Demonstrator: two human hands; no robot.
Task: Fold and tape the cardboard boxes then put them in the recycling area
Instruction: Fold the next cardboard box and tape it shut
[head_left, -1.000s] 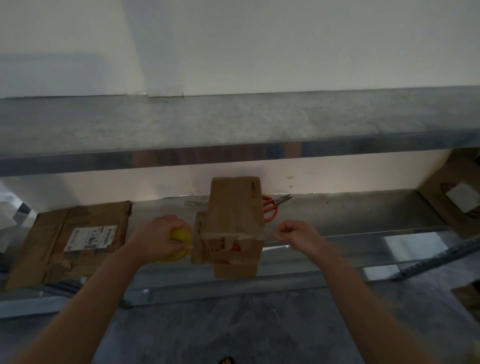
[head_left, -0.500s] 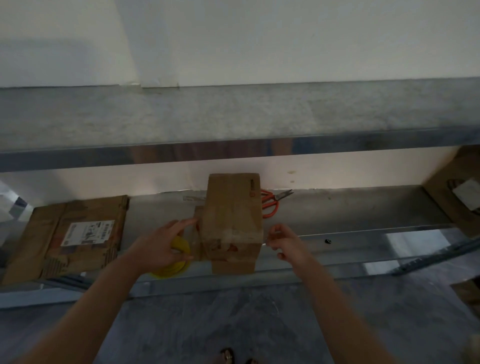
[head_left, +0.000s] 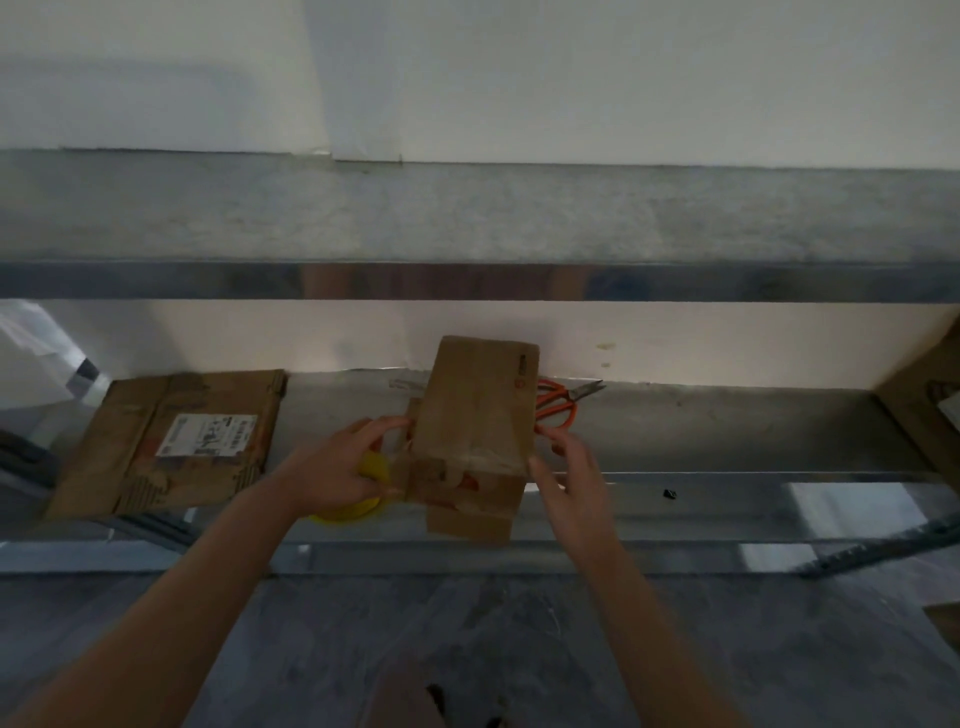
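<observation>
- Head view. Folded cardboard box (head_left: 478, 415) lies on the lower metal shelf (head_left: 727, 431), its near end overhanging the shelf's front rail. A clear tape band crosses it near the front fold.
- Left hand (head_left: 337, 467), just left of the box: holds the yellow tape roll (head_left: 358, 506), which shows under the palm with the thumb curled at it. Fingers reach over to the box's left edge. One second ago this hand was a closed fist round the roll; the fingers have since stretched out.
- Right hand (head_left: 571, 478), just right of the box: fingers loosely spread, holding nothing, thumb at the box's right front corner. One second ago it pinched a tape strip pulled taut across the box; that strip has been let go.
- Box position unchanged between frames.
- Orange-handled scissors (head_left: 558, 405): behind the box, to its right, partly hidden.
- Flattened labelled carton (head_left: 171, 441): well left of the box, same shelf.
- More cardboard (head_left: 924, 410): far right of the box, cut off by the frame edge.
</observation>
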